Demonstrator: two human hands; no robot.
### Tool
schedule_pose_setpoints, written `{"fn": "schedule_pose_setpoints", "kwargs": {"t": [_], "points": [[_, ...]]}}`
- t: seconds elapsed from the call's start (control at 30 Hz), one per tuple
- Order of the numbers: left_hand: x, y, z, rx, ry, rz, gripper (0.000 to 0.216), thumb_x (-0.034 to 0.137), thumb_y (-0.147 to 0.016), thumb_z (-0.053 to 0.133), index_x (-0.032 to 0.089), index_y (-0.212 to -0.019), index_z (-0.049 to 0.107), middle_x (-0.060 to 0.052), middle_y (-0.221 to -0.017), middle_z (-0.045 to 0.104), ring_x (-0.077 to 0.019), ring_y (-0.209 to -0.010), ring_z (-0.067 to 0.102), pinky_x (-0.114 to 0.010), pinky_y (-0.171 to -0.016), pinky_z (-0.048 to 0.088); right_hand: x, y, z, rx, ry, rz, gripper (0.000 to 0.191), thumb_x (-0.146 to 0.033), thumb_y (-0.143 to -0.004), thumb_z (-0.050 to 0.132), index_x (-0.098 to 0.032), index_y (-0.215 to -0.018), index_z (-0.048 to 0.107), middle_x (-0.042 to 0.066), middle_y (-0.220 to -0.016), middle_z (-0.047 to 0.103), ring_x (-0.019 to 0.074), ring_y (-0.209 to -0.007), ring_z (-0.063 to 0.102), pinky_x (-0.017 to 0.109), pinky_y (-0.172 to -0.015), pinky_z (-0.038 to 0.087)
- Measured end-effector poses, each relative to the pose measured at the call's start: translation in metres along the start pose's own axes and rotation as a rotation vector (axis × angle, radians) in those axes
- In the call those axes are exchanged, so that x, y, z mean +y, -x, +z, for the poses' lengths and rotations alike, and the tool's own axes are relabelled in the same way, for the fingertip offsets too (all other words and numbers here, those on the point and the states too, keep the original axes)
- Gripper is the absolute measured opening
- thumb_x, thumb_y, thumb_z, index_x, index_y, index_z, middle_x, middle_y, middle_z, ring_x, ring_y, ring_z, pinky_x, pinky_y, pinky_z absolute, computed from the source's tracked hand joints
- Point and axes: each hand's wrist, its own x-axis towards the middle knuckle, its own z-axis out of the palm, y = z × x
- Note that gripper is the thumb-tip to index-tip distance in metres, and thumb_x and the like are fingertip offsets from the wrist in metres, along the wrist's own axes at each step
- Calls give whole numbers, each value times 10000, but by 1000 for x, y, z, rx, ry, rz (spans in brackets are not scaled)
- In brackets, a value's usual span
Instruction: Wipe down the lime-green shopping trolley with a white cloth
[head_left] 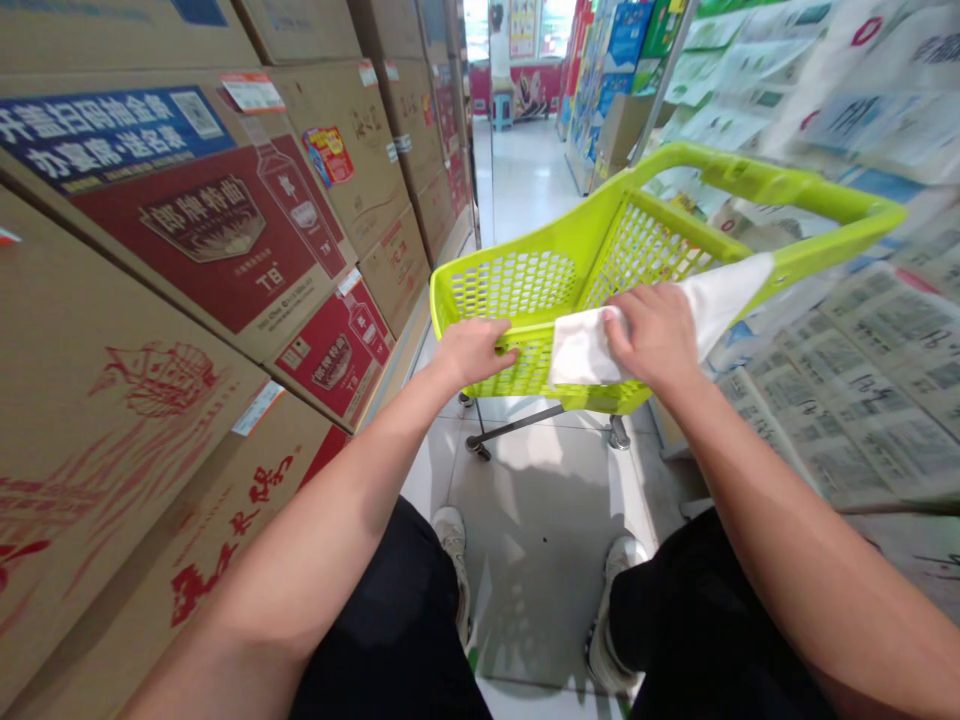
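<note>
A lime-green plastic shopping cart stands crosswise in front of me, its handle end to the right. My left hand grips the cart's near rim close to its left corner, fingers over the edge and thumb on the outside. Draped along the same rim further right is a white cloth. My right hand is closed on this cloth, pressing it against the rim, thumb toward the left. Part of the cloth stretches up to the right behind that hand, toward the handle. The cart's mesh interior shows nothing that I can make out.
Stacked cardboard cartons wall the aisle on the left. Shelves of white packages line the right side, close to the cart. Tiled floor lies between my shoes. Far down the aisle a person is near a blue stool.
</note>
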Motion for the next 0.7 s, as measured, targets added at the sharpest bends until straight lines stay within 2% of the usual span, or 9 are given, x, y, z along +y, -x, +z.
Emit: {"fn": "schedule_pose_setpoints", "kwargs": {"t": [0.07, 0.13, 0.2, 0.33, 0.4, 0.43, 0.53, 0.63, 0.7], "points": [[-1, 0, 1, -15, 17, 14, 372, 515, -921, 554, 228, -1102, 706, -98, -1020, 761, -289, -969, 705, -371, -819, 516, 28, -2, -7, 88, 78, 111, 444, -428, -1023, 330, -198, -1064, 707, 170, -1019, 648, 361, -1068, 515, 545, -987, 353], [2, 0, 1, -20, 27, 12, 376, 515, -923, 554, 230, -1119, 703, -95, -1028, 758, -284, -986, 700, -371, -849, 513, 36, -1, -8, 160, 125, 157, 439, -444, -1019, 347, -204, -1057, 712, 181, -1050, 636, 380, -1105, 494, 577, -1009, 339], [7, 0, 1, -14, 23, -8, 387, 526, -914, 558, 234, -1119, 709, -96, -1018, 757, -292, -980, 701, -383, -855, 515, 19, 3, -2, 168, 132, 129, 449, -483, -1018, 369, -205, -1080, 715, 182, -1079, 628, 385, -1122, 482, 588, -1017, 345], [10, 0, -1, 4, 8, -18, 388, 524, -884, 577, 232, -1092, 726, -110, -1015, 759, -322, -957, 707, -408, -822, 521, -46, 13, 15, 38, -3, -69, 518, -548, -1005, 412, -187, -1291, 651, 182, -1194, 613, 374, -1153, 476, 566, -1028, 352], [6, 1, -1, 4, 13, -11, 374, 517, -874, 590, 230, -1069, 730, -107, -1000, 761, -323, -945, 711, -401, -801, 518, -61, 13, 17, -13, -54, -139, 556, -556, -997, 431, -190, -1380, 599, 178, -1251, 602, 371, -1183, 472, 553, -1046, 339], [2, 1, -1, 3, 19, -9, 368, 517, -874, 592, 230, -1056, 731, -103, -989, 762, -319, -938, 711, -395, -792, 515, -60, 12, 16, -30, -58, -149, 549, -550, -998, 430, -198, -1384, 598, 171, -1246, 605, 367, -1180, 476, 544, -1046, 336], [-7, 2, 0, -5, 35, -9, 364, 528, -885, 583, 233, -1037, 733, -96, -977, 763, -306, -928, 707, -381, -782, 511, -26, 5, 4, -16, 9, -58, 473, -513, -1009, 401, -210, -1241, 679, 160, -1135, 625, 366, -1129, 484, 536, -1015, 331], [-8, 3, 1, 7, 34, -19, 380, 536, -893, 574, 234, -1064, 730, -98, -995, 762, -304, -944, 702, -379, -791, 513, 19, 0, -10, 94, 123, 94, 476, -490, -1028, 353, -192, -1069, 722, 182, -1067, 624, 373, -1105, 465, 549, -996, 308], [-4, 3, 2, 19, 14, -39, 396, 545, -888, 579, 233, -1082, 728, -102, -992, 762, -309, -941, 703, -386, -793, 516, 29, -1, -12, 140, 183, 122, 493, -504, -1032, 359, -179, -1023, 730, 195, -1070, 632, 373, -1107, 453, 551, -1005, 298]]}}
